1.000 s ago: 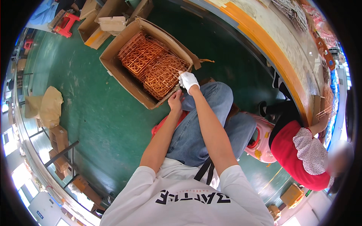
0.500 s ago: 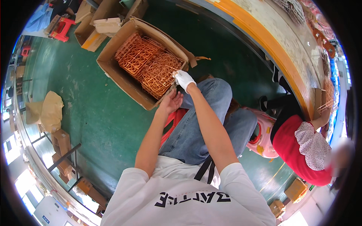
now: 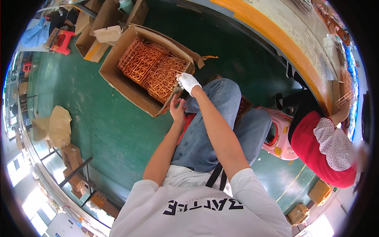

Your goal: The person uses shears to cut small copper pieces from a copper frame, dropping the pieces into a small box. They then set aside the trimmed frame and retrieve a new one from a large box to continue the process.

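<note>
A cardboard box (image 3: 132, 96) stands tilted in front of my knees. Inside it lie two side-by-side stacks of copper-coloured wire frames (image 3: 144, 61) with rows of rings. My right hand (image 3: 188, 83), in a white glove, is at the box's near right corner beside the wire frames. Its fingers are pinched together, and what they hold is too small to make out. Bare and just outside the near wall of the box, my left hand (image 3: 177, 110) has its fingers bent and apart, with nothing visible in them.
A long worktable with an orange edge (image 3: 272, 37) curves along the right. Beside it sits a person in red (image 3: 316, 146), near a pink plastic stool (image 3: 278, 136). More cardboard boxes (image 3: 92, 45) and a red stool (image 3: 63, 41) are at the far left. Brown paper (image 3: 60, 126) lies at left.
My left hand has turned from palm up to fingers bent upward, slightly lower. The gloved right hand has shifted a little left along the box's corner.
</note>
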Motion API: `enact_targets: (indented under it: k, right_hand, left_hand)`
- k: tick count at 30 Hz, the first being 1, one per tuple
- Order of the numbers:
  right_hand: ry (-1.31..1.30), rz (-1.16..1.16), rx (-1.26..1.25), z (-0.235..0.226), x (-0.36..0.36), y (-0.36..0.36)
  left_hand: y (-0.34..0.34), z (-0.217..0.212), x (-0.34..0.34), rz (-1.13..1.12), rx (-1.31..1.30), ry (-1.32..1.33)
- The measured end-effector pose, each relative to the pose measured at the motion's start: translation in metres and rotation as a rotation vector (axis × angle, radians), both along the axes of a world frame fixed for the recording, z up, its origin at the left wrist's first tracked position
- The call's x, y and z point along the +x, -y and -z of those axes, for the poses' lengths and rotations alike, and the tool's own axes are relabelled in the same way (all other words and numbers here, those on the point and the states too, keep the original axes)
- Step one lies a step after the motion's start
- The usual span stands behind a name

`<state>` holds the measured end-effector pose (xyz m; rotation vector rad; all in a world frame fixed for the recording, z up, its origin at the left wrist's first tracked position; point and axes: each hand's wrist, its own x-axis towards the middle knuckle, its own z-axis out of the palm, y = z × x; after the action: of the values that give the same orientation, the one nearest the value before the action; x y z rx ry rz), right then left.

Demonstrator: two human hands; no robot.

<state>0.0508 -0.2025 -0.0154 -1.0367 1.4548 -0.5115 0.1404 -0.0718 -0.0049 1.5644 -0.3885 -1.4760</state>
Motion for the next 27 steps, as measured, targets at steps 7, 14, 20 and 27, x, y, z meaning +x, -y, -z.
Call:
enact_targets:
  k: [7,14,20,27]
  right_hand:
    - [-0.015,-0.080,0.029,-0.019,-0.001,-0.005]
    - [-0.076,-0.104,0.020,-0.032,-0.012,-0.007]
    - [-0.269,-0.240,-0.039,-0.047,-0.008,-0.008]
    - [-0.128,-0.128,-0.013,-0.028,-0.014,-0.006]
  left_hand:
    - [0.025,0.021,-0.017,-0.408,0.024,-0.458]
    - [0.030,0.022,-0.028,-0.277,-0.029,-0.203]
    - [0.018,0.027,-0.012,-0.006,-0.066,0.083]
    - [0.021,-0.004,-0.017,0.091,-0.017,0.398]
